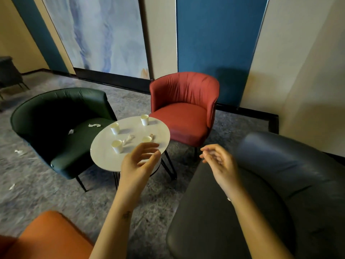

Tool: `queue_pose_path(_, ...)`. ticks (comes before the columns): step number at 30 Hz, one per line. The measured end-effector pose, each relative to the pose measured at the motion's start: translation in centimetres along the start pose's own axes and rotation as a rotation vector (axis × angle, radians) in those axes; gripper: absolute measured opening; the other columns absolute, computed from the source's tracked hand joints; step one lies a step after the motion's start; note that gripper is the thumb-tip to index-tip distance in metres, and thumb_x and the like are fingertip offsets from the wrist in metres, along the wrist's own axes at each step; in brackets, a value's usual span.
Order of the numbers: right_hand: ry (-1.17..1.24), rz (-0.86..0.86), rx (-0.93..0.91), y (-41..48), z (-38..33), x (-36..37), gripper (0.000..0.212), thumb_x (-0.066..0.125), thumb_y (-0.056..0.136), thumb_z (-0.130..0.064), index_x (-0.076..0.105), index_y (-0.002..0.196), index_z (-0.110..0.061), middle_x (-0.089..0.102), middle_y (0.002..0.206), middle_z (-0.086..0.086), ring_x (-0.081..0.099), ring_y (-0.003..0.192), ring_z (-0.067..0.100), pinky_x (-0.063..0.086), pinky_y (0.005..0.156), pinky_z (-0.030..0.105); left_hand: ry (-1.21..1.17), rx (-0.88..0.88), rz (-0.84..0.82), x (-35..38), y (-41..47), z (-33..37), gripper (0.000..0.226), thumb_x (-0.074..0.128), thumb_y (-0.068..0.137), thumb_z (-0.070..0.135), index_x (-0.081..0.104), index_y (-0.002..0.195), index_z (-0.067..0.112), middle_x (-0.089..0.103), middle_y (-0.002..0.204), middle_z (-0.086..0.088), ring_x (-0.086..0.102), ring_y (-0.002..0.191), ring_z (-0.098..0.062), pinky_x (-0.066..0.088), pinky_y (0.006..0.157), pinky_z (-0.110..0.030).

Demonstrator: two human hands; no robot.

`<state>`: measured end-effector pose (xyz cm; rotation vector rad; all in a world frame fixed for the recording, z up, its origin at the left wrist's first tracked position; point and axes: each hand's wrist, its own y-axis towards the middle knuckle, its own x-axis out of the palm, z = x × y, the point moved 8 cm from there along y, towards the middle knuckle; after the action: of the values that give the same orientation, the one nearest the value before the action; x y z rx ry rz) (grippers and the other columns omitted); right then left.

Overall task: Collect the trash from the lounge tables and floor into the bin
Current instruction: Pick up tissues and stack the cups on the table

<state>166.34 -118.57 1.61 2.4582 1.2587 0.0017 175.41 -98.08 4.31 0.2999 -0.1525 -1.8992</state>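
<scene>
1. Centrally, a round white table [104,159] stands on thin black wire legs; four chairs ring it closely, with narrow gaps of floor [158,202] between them; wider bare floor lies at left.
2. Chairs: green chair [56,113] left, red chair [183,109] behind, grey chair [261,184] right, orange chair [46,236] nearest; all padded, with curved backs; the green and red seats touch or nearly touch the table's rim.
3. Four paper cups stand upright and well apart on the table: back-left cup [114,128], back cup [144,119], front-left cup [117,146], front-right cup [146,139], the last partly hidden by fingers.
4. Five crumpled white tissues: table tissue [128,138] just beside the front-left cup; seat tissue [94,125] and second seat tissue [71,131] on the green chair; floor tissue [18,151] and second floor tissue [11,186] at left.
5. One small brownish scrap [151,135] lies beside the front-right cup.
6. Left hand [140,161] hovers over the table's near edge, fingers apart and relaxed, holding nothing; right hand [218,161] hangs between table and grey chair, fingers loosely curled, empty, somewhat blurred.
7. Floor is mottled grey carpet.
</scene>
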Motion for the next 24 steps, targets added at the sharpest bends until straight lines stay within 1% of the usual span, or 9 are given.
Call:
queue_pose_path(4,-0.004,0.044,0.037,6.0,2.7,-1.3,0.015,0.056,0.089,-0.009,0.060,0.084,-0.023,0.067,0.083,0.007,0.063,0.080,0.021,0.050,0.073,0.035,0.035,0.012,-0.067,3.7,6.5,-1.2,0.014,0.068,0.086,0.015,0.070,0.090,0.029,0.072,0.090,0.003,0.067,0.086,-0.010,0.049,0.068,-0.014)
queue_pose_path(7,-0.023,0.072,0.077,9.0,4.8,-2.4,0.012,0.056,0.089,-0.011,0.059,0.085,-0.022,0.066,0.085,0.008,0.063,0.082,0.021,0.049,0.073,0.032,0.046,0.019,-0.104,6.6,10.4,-2.1,0.012,0.066,0.078,0.026,0.070,0.089,0.026,0.071,0.090,0.004,0.066,0.086,-0.008,0.049,0.070,-0.015)
queue_pose_path(10,-0.047,0.124,0.116,11.0,6.9,-4.2,0.012,0.056,0.089,-0.014,0.059,0.086,-0.026,0.066,0.085,0.003,0.063,0.083,0.018,0.049,0.074,0.030,0.046,0.017,-0.164,9.9,13.5,-3.2,0.015,0.064,0.074,0.027,0.069,0.088,0.026,0.072,0.086,0.003,0.066,0.083,-0.008,0.050,0.070,-0.015)
queue_pose_path(12,-0.052,0.168,0.138,12.3,8.5,-5.7,0.013,0.056,0.089,-0.015,0.060,0.086,-0.026,0.066,0.086,0.000,0.063,0.084,0.017,0.051,0.077,0.033,0.034,0.023,-0.222,12.4,15.5,-4.2,0.014,0.066,0.075,0.026,0.069,0.088,0.024,0.071,0.084,0.004,0.066,0.082,-0.006,0.049,0.070,-0.014)
queue_pose_path(14,-0.058,0.236,0.163,13.3,10.3,-7.5,0.014,0.057,0.089,-0.013,0.060,0.085,-0.026,0.065,0.086,0.000,0.063,0.084,0.018,0.052,0.078,0.037,0.034,0.039,-0.296,15.3,17.2,-5.3,0.009,0.070,0.080,0.020,0.069,0.088,0.023,0.071,0.085,0.007,0.065,0.080,-0.002,0.047,0.068,-0.010)
queue_pose_path(16,-0.055,0.311,0.197,13.8,12.3,-9.5,0.015,0.057,0.088,-0.012,0.060,0.085,-0.026,0.065,0.086,0.001,0.063,0.083,0.017,0.052,0.077,0.036,0.021,0.051,-0.367,18.2,18.7,-6.5,0.009,0.069,0.083,0.015,0.069,0.088,0.023,0.071,0.086,0.008,0.065,0.080,-0.001,0.046,0.068,-0.009)
queue_pose_path(20,-0.082,0.466,0.312,13.7,17.7,-13.7,0.017,0.055,0.089,-0.013,0.058,0.087,-0.030,0.064,0.089,-0.001,0.062,0.086,0.015,0.051,0.076,0.029,-0.025,0.047,-0.542,25.2,21.4,-10.2,0.012,0.065,0.081,0.023,0.069,0.092,0.027,0.072,0.092,0.006,0.066,0.086,-0.004,0.047,0.071,-0.010)
queue_pose_path(23,-0.088,0.648,0.365,12.2,22.0,-16.4,0.021,0.055,0.089,-0.008,0.058,0.086,-0.029,0.065,0.086,-0.004,0.063,0.082,0.010,0.049,0.075,0.027,-0.055,0.059,-0.723,30.7,22.5,-13.6,0.015,0.064,0.083,0.019,0.068,0.093,0.030,0.071,0.094,0.007,0.065,0.087,-0.001,0.047,0.073,-0.010)
queue_pose_path(24,-0.087,0.716,0.386,11.5,23.7,-17.1,0.023,0.055,0.088,-0.006,0.058,0.086,-0.028,0.065,0.085,-0.006,0.062,0.082,0.008,0.049,0.076,0.027,-0.066,0.052,-0.785,32.5,22.7,-15.1,0.016,0.065,0.083,0.022,0.068,0.094,0.033,0.070,0.095,0.006,0.065,0.089,-0.002,0.047,0.075,-0.011)
